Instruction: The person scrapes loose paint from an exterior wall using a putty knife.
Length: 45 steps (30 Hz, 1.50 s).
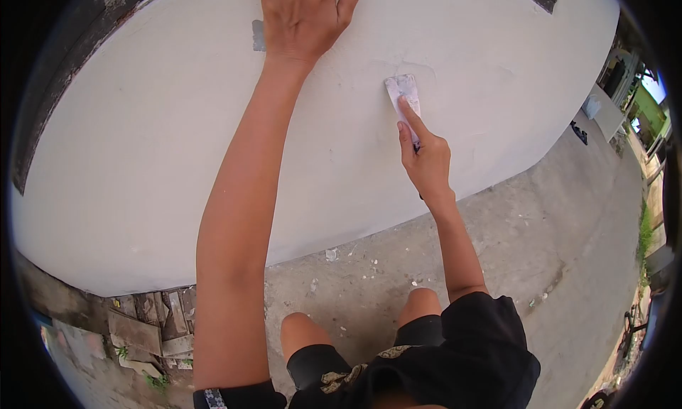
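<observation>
A pale, smooth wall (pixel 334 167) fills the upper part of the head view. My right hand (pixel 426 153) is closed round the handle of a putty knife (pixel 403 89), its index finger stretched along the blade. The blade, smeared with whitish filler, lies against the wall near a few faint ridges. Higher and to the left, my left hand (pixel 305 18) rests on the wall, fingers partly cut off by the top edge, and nothing shows in it. Beside its wrist is a small grey patch (pixel 258 35).
Below the wall runs a concrete floor (pixel 497 246) with white crumbs near the wall's base. Broken boards (pixel 142 331) are piled at the lower left. Dark frames (pixel 42 104) edge the wall at upper left and top right. Dark footwear (pixel 579 133) lies at the right.
</observation>
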Motion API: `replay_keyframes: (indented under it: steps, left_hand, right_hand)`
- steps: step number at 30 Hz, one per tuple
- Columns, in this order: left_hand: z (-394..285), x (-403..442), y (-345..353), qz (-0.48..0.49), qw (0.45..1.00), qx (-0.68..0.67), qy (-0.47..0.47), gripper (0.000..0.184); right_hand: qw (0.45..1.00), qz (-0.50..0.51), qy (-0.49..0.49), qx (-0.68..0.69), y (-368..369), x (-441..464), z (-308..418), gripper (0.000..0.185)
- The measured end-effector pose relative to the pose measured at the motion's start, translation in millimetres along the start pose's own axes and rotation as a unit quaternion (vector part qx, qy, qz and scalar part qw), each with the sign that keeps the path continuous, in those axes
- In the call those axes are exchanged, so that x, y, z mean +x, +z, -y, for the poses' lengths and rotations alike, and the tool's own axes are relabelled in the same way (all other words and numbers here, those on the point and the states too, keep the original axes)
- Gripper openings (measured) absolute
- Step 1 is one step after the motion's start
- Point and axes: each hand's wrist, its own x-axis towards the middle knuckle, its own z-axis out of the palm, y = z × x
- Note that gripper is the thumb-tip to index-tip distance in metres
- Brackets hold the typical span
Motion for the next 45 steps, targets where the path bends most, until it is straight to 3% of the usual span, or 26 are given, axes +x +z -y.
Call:
replay_keyframes:
  steps: [6, 12, 15, 18, 24, 27, 34, 39, 45]
  left_hand:
    - [0.0, -0.2, 0.8, 0.010, 1.000, 0.007, 0.007, 0.061]
    - [-0.8, -0.9, -0.2, 0.007, 1.000, 0.009, 0.001, 0.061]
    - [0.9, 0.2, 3.3, 0.004, 1.000, 0.012, 0.008, 0.062]
    - [-1.1, -0.7, 1.0, 0.001, 1.000, 0.013, -0.002, 0.062]
    - [1.8, -0.2, 5.4, -0.007, 1.000, -0.009, 0.000, 0.061]
    - [1.8, -1.6, 8.7, -0.030, 1.000, -0.003, 0.001, 0.062]
    - [2.3, 1.7, 1.8, -0.014, 1.000, 0.001, -0.003, 0.063]
    - [-0.6, -1.0, 0.1, -0.005, 1.000, 0.000, -0.006, 0.063]
    - [0.8, 0.8, 2.3, -0.003, 1.000, -0.001, -0.008, 0.062]
  right_hand:
    - [0.996, -0.059, -0.052, 0.034, 24.6, -15.2, -20.7, 0.042]
    - [0.999, -0.022, -0.001, 0.046, 13.9, -15.4, -7.8, 0.042]
    - [0.994, -0.070, -0.048, 0.069, 30.9, -19.9, -25.1, 0.042]
    - [0.998, -0.040, -0.010, 0.055, 6.3, 24.2, 15.8, 0.042]
    - [0.997, -0.045, -0.023, 0.058, 22.4, -17.7, -13.7, 0.041]
    - [0.999, -0.001, 0.021, 0.033, 5.3, 0.8, 9.0, 0.040]
    - [0.997, -0.053, -0.031, 0.045, 22.2, -7.3, -10.7, 0.038]
    - [0.998, -0.035, 0.009, 0.053, -0.3, 29.8, 26.0, 0.038]
    - [0.999, 0.000, 0.034, 0.043, 5.9, 0.4, 13.6, 0.038]
